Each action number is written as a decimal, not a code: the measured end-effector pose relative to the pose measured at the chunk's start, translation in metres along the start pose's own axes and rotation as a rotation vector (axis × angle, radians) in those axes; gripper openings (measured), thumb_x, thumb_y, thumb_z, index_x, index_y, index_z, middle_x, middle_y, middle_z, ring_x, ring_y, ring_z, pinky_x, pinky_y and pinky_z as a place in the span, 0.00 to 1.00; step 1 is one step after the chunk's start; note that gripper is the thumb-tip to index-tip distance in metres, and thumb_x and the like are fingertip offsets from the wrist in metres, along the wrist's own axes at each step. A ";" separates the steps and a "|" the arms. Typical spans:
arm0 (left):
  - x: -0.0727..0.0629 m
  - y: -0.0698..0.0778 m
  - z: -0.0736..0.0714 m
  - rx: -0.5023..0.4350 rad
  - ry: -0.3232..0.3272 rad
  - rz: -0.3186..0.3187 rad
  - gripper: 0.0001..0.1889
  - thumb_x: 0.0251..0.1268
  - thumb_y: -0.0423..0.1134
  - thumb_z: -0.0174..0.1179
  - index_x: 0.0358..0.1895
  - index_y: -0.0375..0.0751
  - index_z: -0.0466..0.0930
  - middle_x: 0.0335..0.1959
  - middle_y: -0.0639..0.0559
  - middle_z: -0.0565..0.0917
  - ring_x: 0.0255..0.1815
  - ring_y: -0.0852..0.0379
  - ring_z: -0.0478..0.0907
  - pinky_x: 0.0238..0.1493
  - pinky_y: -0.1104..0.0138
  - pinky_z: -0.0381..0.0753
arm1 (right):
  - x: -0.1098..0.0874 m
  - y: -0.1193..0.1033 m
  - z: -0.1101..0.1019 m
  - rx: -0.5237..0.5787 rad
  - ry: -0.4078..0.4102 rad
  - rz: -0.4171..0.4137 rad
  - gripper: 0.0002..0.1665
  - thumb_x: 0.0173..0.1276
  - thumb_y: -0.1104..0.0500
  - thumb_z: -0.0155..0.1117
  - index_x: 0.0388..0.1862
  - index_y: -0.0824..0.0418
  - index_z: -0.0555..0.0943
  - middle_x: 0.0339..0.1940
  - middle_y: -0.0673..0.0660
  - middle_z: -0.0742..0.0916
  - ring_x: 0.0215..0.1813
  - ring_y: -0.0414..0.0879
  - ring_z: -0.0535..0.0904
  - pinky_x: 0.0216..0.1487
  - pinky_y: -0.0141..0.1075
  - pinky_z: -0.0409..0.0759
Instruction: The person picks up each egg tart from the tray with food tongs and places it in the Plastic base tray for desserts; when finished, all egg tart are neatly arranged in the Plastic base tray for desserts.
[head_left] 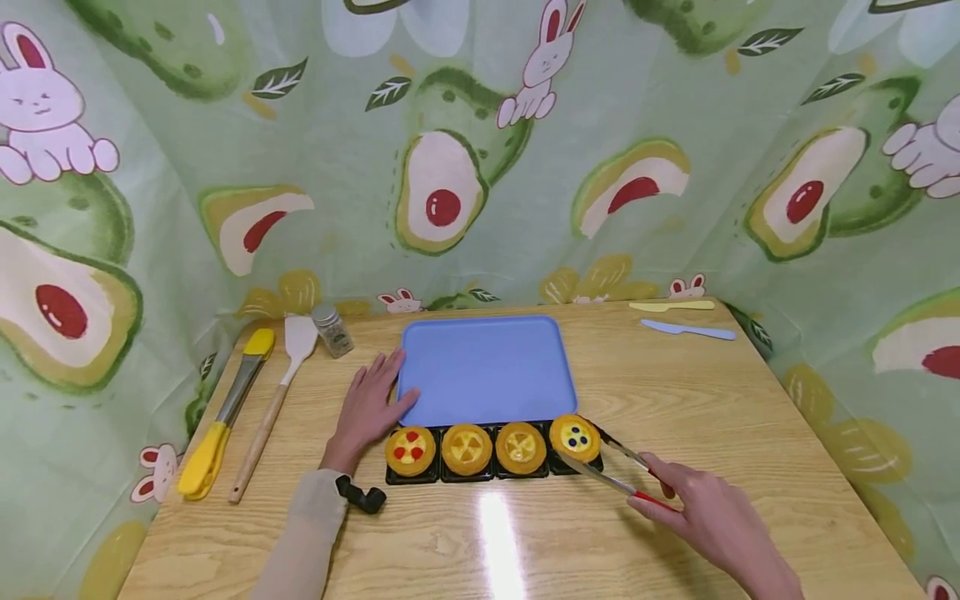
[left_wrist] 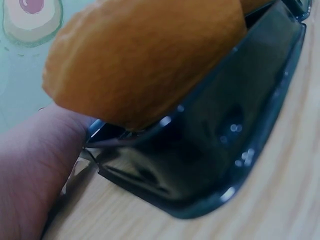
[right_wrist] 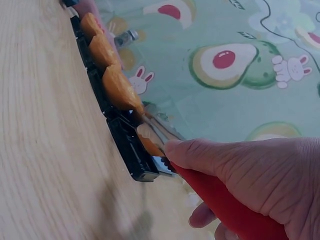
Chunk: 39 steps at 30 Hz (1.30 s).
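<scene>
Four small tarts sit in a row in a black holder (head_left: 411, 478) just in front of a blue tray (head_left: 487, 367). My right hand (head_left: 705, 510) grips red-handled tongs (head_left: 617, 473), whose arms close on either side of the rightmost tart (head_left: 575, 437), the one with dark berries. That tart sits slightly higher than the others. My left hand (head_left: 367, 408) lies flat on the table, fingers straight, touching the tray's left edge. In the left wrist view, the red-berry tart (left_wrist: 145, 55) and the holder (left_wrist: 215, 145) fill the frame. The right wrist view shows my right hand (right_wrist: 260, 170) on the tongs' red handle (right_wrist: 225, 200).
A yellow silicone brush (head_left: 225, 412), a white spatula (head_left: 273, 400) and a small spice jar (head_left: 332, 330) lie at the table's left. A yellow knife (head_left: 671, 306) and a blue knife (head_left: 688, 331) lie at the back right. Avocado-print cloth surrounds the table.
</scene>
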<state>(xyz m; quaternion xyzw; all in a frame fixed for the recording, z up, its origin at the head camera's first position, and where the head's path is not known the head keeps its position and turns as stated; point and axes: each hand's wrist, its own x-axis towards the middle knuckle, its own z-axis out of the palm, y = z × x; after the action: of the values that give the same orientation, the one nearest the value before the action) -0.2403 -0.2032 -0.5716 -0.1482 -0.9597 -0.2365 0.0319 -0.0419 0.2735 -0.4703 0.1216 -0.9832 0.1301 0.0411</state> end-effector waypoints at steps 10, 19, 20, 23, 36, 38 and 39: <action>0.001 0.001 0.001 -0.010 0.007 0.004 0.45 0.75 0.67 0.52 0.86 0.49 0.51 0.85 0.49 0.58 0.86 0.42 0.48 0.83 0.42 0.42 | 0.002 0.002 0.005 0.013 -0.057 0.046 0.35 0.61 0.37 0.78 0.62 0.50 0.85 0.26 0.41 0.73 0.22 0.33 0.60 0.20 0.30 0.61; 0.002 -0.002 -0.001 -0.004 0.017 0.003 0.45 0.75 0.68 0.52 0.86 0.49 0.51 0.85 0.50 0.57 0.86 0.43 0.48 0.83 0.42 0.42 | 0.001 0.004 -0.004 0.054 -0.031 0.071 0.39 0.57 0.32 0.79 0.63 0.48 0.84 0.32 0.40 0.78 0.20 0.32 0.60 0.18 0.31 0.61; 0.002 -0.002 -0.001 -0.003 0.016 0.003 0.45 0.74 0.68 0.52 0.86 0.49 0.51 0.85 0.50 0.57 0.86 0.43 0.48 0.83 0.42 0.42 | 0.000 0.005 -0.005 0.063 -0.021 0.069 0.39 0.56 0.33 0.80 0.63 0.48 0.84 0.32 0.39 0.78 0.20 0.32 0.59 0.18 0.31 0.60; 0.001 -0.002 -0.002 -0.003 0.012 0.001 0.46 0.74 0.68 0.52 0.86 0.49 0.51 0.85 0.50 0.57 0.86 0.43 0.48 0.83 0.42 0.42 | -0.001 0.007 -0.008 0.096 0.002 0.060 0.39 0.54 0.34 0.82 0.63 0.47 0.85 0.33 0.37 0.78 0.21 0.31 0.58 0.18 0.30 0.59; 0.000 -0.002 0.000 0.004 0.005 0.001 0.45 0.75 0.67 0.52 0.86 0.49 0.51 0.85 0.50 0.58 0.86 0.43 0.48 0.83 0.42 0.43 | 0.018 0.013 -0.005 0.285 0.172 0.003 0.31 0.53 0.47 0.87 0.54 0.51 0.84 0.30 0.41 0.80 0.21 0.31 0.63 0.19 0.29 0.62; 0.000 -0.002 0.000 0.002 0.005 0.002 0.45 0.75 0.67 0.52 0.86 0.49 0.51 0.85 0.50 0.58 0.86 0.43 0.48 0.83 0.43 0.43 | 0.025 0.015 -0.004 0.285 0.201 0.032 0.28 0.54 0.47 0.86 0.50 0.51 0.84 0.24 0.42 0.77 0.20 0.33 0.63 0.19 0.29 0.61; -0.001 -0.002 0.000 0.002 0.007 0.003 0.45 0.75 0.67 0.52 0.86 0.49 0.52 0.85 0.50 0.58 0.86 0.43 0.48 0.83 0.43 0.43 | 0.029 0.015 -0.003 0.285 0.213 0.046 0.27 0.54 0.47 0.86 0.48 0.52 0.83 0.23 0.43 0.76 0.20 0.33 0.63 0.19 0.30 0.61</action>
<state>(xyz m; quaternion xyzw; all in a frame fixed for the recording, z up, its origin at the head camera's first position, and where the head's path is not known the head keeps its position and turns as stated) -0.2403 -0.2044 -0.5727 -0.1486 -0.9596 -0.2362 0.0356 -0.0737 0.2820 -0.4680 0.0893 -0.9474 0.2810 0.1244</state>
